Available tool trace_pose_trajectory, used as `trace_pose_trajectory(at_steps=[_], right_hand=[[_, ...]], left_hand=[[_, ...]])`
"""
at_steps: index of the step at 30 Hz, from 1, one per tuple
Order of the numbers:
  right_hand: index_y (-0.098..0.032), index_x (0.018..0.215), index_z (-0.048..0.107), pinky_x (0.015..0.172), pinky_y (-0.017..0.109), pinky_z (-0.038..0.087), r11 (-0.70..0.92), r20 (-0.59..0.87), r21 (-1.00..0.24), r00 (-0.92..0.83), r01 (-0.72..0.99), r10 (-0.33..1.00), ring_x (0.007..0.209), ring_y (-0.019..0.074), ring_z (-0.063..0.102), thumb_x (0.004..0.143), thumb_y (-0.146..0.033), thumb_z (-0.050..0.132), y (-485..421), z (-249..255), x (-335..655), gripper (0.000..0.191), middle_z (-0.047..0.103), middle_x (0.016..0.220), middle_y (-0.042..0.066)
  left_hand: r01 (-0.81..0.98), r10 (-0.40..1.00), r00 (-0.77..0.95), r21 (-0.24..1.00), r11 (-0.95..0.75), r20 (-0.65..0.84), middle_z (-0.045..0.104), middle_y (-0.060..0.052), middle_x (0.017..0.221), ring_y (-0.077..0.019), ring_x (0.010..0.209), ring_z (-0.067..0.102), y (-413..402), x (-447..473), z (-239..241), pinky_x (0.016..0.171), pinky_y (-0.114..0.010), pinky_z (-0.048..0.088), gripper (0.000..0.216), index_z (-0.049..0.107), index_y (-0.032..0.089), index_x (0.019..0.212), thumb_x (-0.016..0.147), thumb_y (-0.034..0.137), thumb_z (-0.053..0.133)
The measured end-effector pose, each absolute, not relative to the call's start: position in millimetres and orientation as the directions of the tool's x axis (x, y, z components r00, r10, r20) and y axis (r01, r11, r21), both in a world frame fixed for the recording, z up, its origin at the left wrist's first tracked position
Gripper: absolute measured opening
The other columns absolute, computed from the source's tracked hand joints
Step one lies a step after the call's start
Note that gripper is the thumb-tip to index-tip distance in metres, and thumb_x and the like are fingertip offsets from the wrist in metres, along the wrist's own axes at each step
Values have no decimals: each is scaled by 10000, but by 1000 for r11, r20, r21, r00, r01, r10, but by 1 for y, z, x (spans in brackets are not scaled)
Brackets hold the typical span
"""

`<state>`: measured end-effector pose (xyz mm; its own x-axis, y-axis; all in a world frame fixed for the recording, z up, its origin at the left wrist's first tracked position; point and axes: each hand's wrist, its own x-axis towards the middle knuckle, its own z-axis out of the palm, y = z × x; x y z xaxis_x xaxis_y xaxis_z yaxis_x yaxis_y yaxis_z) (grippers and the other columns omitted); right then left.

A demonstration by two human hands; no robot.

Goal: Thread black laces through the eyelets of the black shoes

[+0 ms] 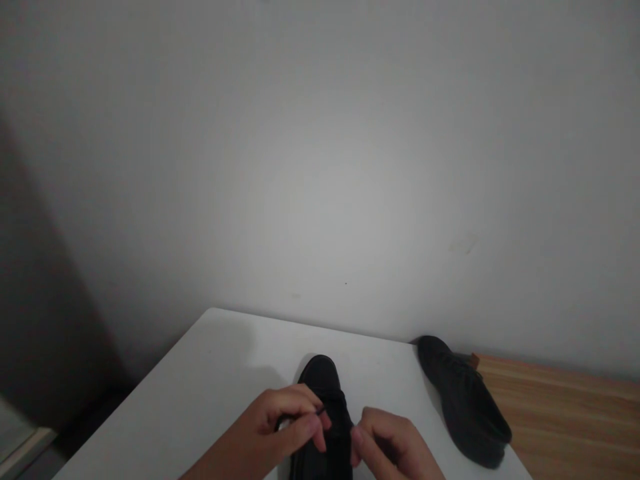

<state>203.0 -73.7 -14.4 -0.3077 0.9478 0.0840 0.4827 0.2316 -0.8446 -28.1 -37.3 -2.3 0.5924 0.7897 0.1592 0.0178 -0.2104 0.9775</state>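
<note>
A black shoe lies on the white table with its toe pointing away from me; my hands cover part of its middle. My left hand is closed over the shoe's left side, pinching a black shoelace between thumb and fingers. At the right edge of the same shoe, my right hand has thumb and forefinger pressed together. Whatever is in that pinch is too dark and small to make out.
A second black laced shoe rests at the table's right edge, toe towards the wall. The white table meets a plain pale wall at the back. A wood-grain surface adjoins on the right.
</note>
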Motion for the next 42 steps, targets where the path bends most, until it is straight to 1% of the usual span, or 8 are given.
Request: trace_pose_trajectory(at_steps=[5,9,13,16,20,28,35,42], right_hand=[[-164,704,647,620,249,430,321,159,-858,-388,401,908,650,144,546,986,-518,440,-72,-1,181,497,613,697,46],[-159,717,668,509,232,389,220,120,-920,-300,326,946,541,113,508,968,-553,469,-71,2,181,507,575,658,27],[-171,745,700,531,239,442,271,241,-928,-143,255,960,630,148,552,959,-576,466,-63,-3,188,514,600,707,55],[-192,965,731,456,219,412,192,163,-953,-133,236,977,634,148,562,897,-578,580,-55,-13,187,420,651,861,81],[-190,1019,719,451,218,405,134,95,-977,-219,167,971,573,130,525,829,-557,683,-49,-24,177,415,593,730,25],[-197,817,730,771,295,468,196,197,-980,-45,-26,979,806,179,588,860,-491,696,-35,-33,186,299,674,800,44],[-207,758,637,711,273,480,148,105,-708,103,-691,989,651,110,455,855,-418,728,-15,-66,205,250,480,701,-40],[-168,795,627,534,182,397,85,-8,-528,105,-845,994,547,70,258,870,-333,731,-5,-98,212,209,305,659,-80]], left_hand=[[-66,725,656,972,-225,212,657,-63,913,-209,954,611,-39,-13,6,862,-286,437,309,717,162,733,918,385,606],[-107,683,698,974,-200,217,623,-46,804,-178,810,606,-31,-14,2,755,-273,443,370,689,143,744,948,427,567],[-98,708,670,972,-212,222,638,-52,771,-177,766,600,-23,-16,-6,718,-277,435,392,703,138,745,941,455,581],[-84,702,678,972,-221,218,645,-53,782,-172,765,587,-21,-15,-8,709,-272,423,376,731,141,775,942,445,586],[-109,698,686,977,-181,206,626,-49,791,-164,769,566,-21,-13,-6,701,-264,413,352,757,148,796,928,440,612],[-282,702,659,954,-100,269,623,-58,853,-168,754,532,4,-30,-20,680,-274,395,448,782,170,916,753,587,761],[-364,931,319,930,-50,175,631,9,736,-119,702,529,36,-39,-73,682,-223,400,232,734,197,862,744,366,839],[-594,940,334,791,147,76,677,-40,802,-177,844,629,38,-49,-94,909,-358,480,266,716,162,897,756,349,842]])
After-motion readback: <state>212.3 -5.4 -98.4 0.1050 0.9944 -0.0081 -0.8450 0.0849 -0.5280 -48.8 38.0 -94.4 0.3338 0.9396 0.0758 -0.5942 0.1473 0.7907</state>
